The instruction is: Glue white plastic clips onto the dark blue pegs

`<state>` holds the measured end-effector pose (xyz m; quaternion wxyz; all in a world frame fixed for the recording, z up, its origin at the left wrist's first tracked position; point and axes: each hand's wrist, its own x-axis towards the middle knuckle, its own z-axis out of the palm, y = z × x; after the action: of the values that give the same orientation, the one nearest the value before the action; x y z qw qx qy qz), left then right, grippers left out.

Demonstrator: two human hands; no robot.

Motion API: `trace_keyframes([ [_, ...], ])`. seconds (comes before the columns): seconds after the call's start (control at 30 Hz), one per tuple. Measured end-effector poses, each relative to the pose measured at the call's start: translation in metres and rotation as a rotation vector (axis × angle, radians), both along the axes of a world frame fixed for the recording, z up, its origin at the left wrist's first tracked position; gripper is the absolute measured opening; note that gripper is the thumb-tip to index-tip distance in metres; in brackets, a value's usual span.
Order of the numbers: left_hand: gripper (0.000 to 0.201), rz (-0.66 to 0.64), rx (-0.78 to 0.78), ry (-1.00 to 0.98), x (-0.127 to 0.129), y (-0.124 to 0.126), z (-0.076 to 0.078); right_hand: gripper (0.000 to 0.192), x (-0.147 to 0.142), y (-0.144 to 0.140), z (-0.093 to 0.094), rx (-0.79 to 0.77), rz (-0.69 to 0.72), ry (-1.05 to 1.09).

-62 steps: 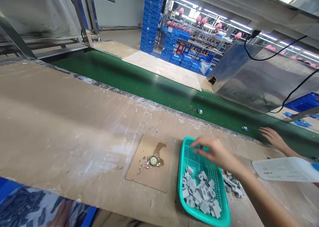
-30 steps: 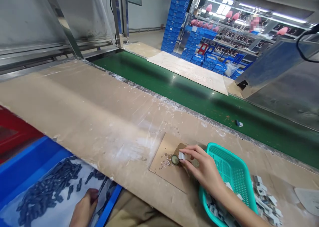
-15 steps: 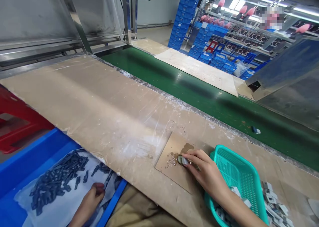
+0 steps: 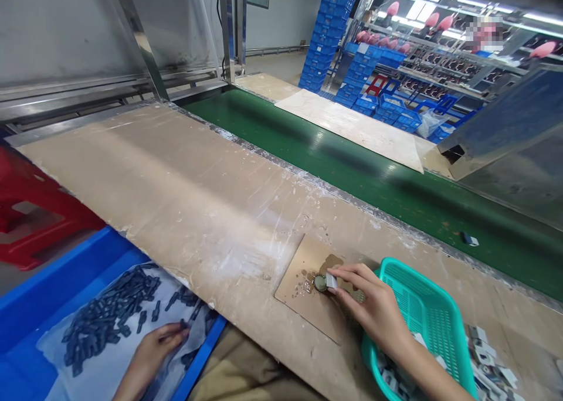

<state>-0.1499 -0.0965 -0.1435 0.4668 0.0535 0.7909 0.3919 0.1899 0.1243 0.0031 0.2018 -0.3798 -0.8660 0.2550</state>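
My right hand (image 4: 373, 310) pinches a small grey block (image 4: 331, 281) and holds it against a little round cap (image 4: 319, 282) on a stained cardboard square (image 4: 303, 298). Just right of that hand stands a teal mesh basket (image 4: 422, 307) with several grey blocks in it. My left hand (image 4: 152, 351) is down below the bench edge. Its fingers rest on the white sheet in a blue bin (image 4: 57, 295), pinching a dark small part (image 4: 183, 326) next to a heap of dark small parts (image 4: 109, 310).
A long brown bench top (image 4: 176, 196) runs diagonally, with a green conveyor belt (image 4: 352, 166) behind it carrying one small part (image 4: 468, 238). Loose grey blocks (image 4: 488, 360) lie right of the basket. A red stool (image 4: 30, 213) stands at left; blue crates (image 4: 334, 31) are stacked far back.
My right hand went from the basket to the cap on the cardboard with a grey block. My left hand slid onto the sheet in the blue bin. The belt part drifted right.
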Motion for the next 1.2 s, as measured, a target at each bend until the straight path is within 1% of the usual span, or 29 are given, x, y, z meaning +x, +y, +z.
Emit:
trace_keyframes([
  [0.07,0.048,0.140,0.024,0.010,-0.008,-0.002,0.016,0.022,0.001,0.000,0.000,-0.017,-0.009,0.017],
  [0.13,0.052,0.290,0.082,-0.018,-0.009,-0.001,0.037,0.022,0.002,0.000,0.001,-0.028,-0.016,0.034],
  [0.2,0.055,0.405,0.145,-0.110,0.004,0.005,0.061,0.022,0.002,0.000,0.004,-0.037,-0.026,0.058],
  [0.23,0.055,0.429,0.171,-0.176,0.016,0.010,0.072,0.021,0.002,-0.001,0.006,-0.045,-0.034,0.077],
  [0.27,0.055,0.420,0.208,-0.258,0.032,0.016,0.083,0.022,0.001,-0.002,0.010,-0.059,-0.046,0.100],
  [0.3,0.055,0.372,0.254,-0.329,0.050,0.024,0.093,0.022,0.000,-0.005,0.014,-0.080,-0.059,0.126],
  [0.37,0.051,0.189,0.411,-0.438,0.090,0.043,0.107,0.022,-0.002,-0.012,0.024,-0.138,-0.088,0.188],
  [0.4,0.043,0.099,0.519,-0.434,0.110,0.053,0.111,0.022,-0.003,-0.016,0.030,-0.175,-0.104,0.221],
  [0.43,0.032,0.040,0.658,-0.370,0.129,0.063,0.114,0.022,-0.004,-0.022,0.035,-0.214,-0.118,0.254],
  [0.47,0.025,0.042,0.815,-0.270,0.145,0.073,0.116,0.022,-0.005,-0.028,0.041,-0.254,-0.128,0.287],
  [0.53,0.015,0.047,1.004,-0.099,0.170,0.088,0.119,0.021,-0.006,-0.039,0.051,-0.333,-0.134,0.333],
  [0.6,0.013,0.020,1.178,0.193,0.184,0.098,0.122,0.021,-0.006,-0.048,0.058,-0.396,-0.125,0.351],
  [0.67,0.021,-0.045,1.329,0.531,0.189,0.103,0.127,0.023,-0.006,-0.056,0.063,-0.433,-0.115,0.357],
  [0.7,0.023,-0.077,1.373,0.656,0.189,0.104,0.130,0.023,-0.005,-0.058,0.064,-0.440,-0.121,0.361],
  [0.77,0.021,-0.119,1.417,0.770,0.188,0.105,0.135,0.022,-0.005,-0.062,0.065,-0.434,-0.142,0.369],
  [0.83,0.015,-0.159,1.457,0.824,0.186,0.105,0.138,0.022,-0.006,-0.063,0.065,-0.416,-0.142,0.364],
  [0.93,0.012,-0.280,1.502,0.878,0.179,0.101,0.141,0.021,-0.007,-0.061,0.066,-0.385,-0.086,0.339],
  [1.0,0.015,-0.424,1.510,0.942,0.171,0.097,0.144,0.020,-0.007,-0.058,0.067,-0.375,-0.054,0.319],
  [1.1,0.018,-0.652,1.475,1.000,0.159,0.094,0.151,0.020,-0.008,-0.056,0.071,-0.392,-0.039,0.328],
  [1.13,0.017,-0.695,1.468,0.997,0.156,0.094,0.153,0.020,-0.008,-0.056,0.071,-0.409,-0.044,0.348],
  [1.2,0.016,-0.693,1.482,0.953,0.153,0.100,0.153,0.021,-0.009,-0.056,0.070,-0.469,-0.058,0.387],
])
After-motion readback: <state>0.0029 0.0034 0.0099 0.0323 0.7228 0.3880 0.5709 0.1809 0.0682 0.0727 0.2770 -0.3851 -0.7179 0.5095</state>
